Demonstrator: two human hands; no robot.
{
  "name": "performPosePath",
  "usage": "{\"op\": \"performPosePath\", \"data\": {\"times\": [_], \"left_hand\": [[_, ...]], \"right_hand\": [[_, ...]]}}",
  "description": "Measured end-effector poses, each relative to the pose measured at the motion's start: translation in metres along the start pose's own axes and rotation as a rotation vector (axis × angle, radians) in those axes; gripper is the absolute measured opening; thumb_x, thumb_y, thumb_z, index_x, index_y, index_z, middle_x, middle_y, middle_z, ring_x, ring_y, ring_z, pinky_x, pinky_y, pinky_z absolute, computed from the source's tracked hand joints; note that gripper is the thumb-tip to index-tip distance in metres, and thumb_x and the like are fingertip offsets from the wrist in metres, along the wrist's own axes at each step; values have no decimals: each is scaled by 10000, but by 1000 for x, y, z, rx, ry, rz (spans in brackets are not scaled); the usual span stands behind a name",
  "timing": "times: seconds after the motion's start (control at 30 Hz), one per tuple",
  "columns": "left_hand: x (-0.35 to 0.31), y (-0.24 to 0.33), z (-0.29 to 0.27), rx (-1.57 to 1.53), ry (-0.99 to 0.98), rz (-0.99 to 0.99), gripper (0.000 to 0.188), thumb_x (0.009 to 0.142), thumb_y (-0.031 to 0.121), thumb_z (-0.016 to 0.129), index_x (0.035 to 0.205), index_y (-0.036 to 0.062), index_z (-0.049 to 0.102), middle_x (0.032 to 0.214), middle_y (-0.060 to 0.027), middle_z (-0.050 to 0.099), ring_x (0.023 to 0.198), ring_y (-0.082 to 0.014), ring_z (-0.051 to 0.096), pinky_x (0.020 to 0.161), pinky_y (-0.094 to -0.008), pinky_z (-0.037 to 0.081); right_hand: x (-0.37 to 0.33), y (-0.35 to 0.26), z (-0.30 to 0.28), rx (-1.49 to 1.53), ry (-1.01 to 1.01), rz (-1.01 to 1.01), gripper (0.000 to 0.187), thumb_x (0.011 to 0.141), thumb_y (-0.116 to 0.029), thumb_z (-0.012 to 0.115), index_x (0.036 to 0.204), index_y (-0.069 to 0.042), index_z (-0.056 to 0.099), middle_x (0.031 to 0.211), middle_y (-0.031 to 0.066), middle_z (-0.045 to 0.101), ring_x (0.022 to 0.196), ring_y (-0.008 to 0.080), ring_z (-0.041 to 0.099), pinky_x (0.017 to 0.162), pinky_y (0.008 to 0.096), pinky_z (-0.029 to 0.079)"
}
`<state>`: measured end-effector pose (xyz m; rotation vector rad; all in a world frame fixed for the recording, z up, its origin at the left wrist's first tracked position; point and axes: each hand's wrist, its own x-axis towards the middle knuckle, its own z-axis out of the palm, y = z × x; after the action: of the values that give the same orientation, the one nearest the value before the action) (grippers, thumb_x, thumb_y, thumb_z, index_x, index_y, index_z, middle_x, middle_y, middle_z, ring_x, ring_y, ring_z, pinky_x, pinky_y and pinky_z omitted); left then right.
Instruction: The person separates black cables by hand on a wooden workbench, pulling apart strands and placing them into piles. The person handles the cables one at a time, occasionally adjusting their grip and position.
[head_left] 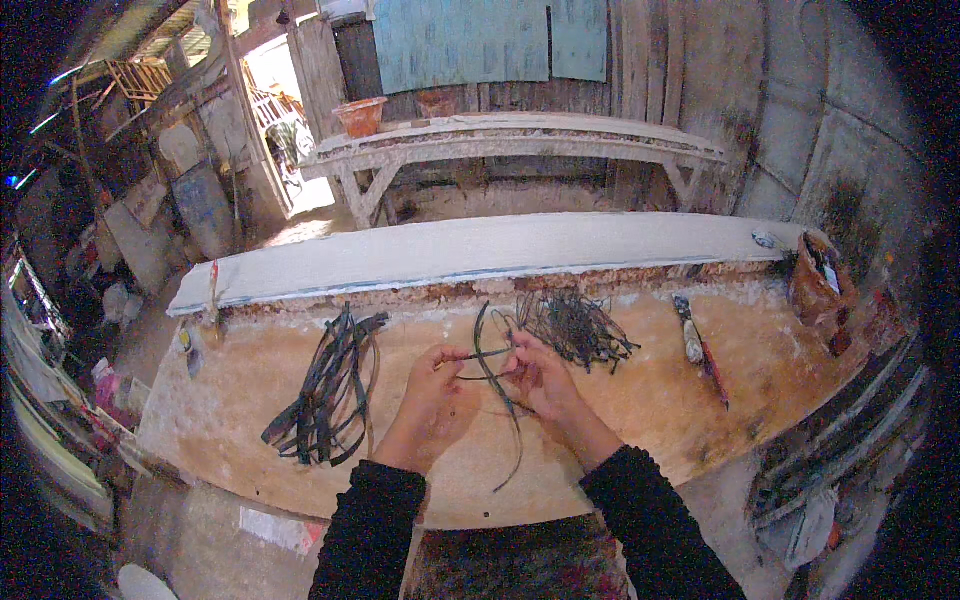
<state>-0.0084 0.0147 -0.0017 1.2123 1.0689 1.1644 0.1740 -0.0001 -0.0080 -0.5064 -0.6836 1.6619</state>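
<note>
Between my hands, above the wooden tabletop (pixel 640 440), I hold dark narrow strips (pixel 484 354) that cross one another. My left hand (pixel 434 385) is closed, pinching the strips' left ends. My right hand (pixel 540 372) pinches them on the other side, thumb and fingers pressed together. One strip runs upward past my fingers, and its thin tail hangs down toward the table's near edge. Left of my hands lies a bundle of long, flat black strips (pixel 325 395). Just beyond my right hand spreads a tangled heap of thinner dark strips (pixel 580 328).
To the right lie a brush-like tool (pixel 688 335) and a red pen-like tool (pixel 715 375). A brown bag (pixel 820 280) sits at the far right corner. A raised white board (pixel 480 248) runs along the back. Behind it stands a white bench (pixel 530 135) with an orange pot (pixel 361 117).
</note>
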Motion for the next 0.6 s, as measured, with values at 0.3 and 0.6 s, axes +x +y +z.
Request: {"op": "performPosePath", "data": {"times": [0.3,0.6], "left_hand": [[8,-8,2,-204,175,-49,26,836,63,555,819,48,567,690,-1,492,548,-85,459,482,-222,400],[-20,25,24,-603,-121,-252,163,893,130,527,752,57,487,687,-28,465,595,-130,477,519,-295,436]], "right_hand": [[-11,4,18,-303,-25,45,204,881,-184,554,1017,-32,561,800,56,608,767,151,611,692,251,472],[-6,12,7,-477,26,-20,97,818,-66,610,904,-37,577,771,30,603,656,109,562,583,242,450]]}}
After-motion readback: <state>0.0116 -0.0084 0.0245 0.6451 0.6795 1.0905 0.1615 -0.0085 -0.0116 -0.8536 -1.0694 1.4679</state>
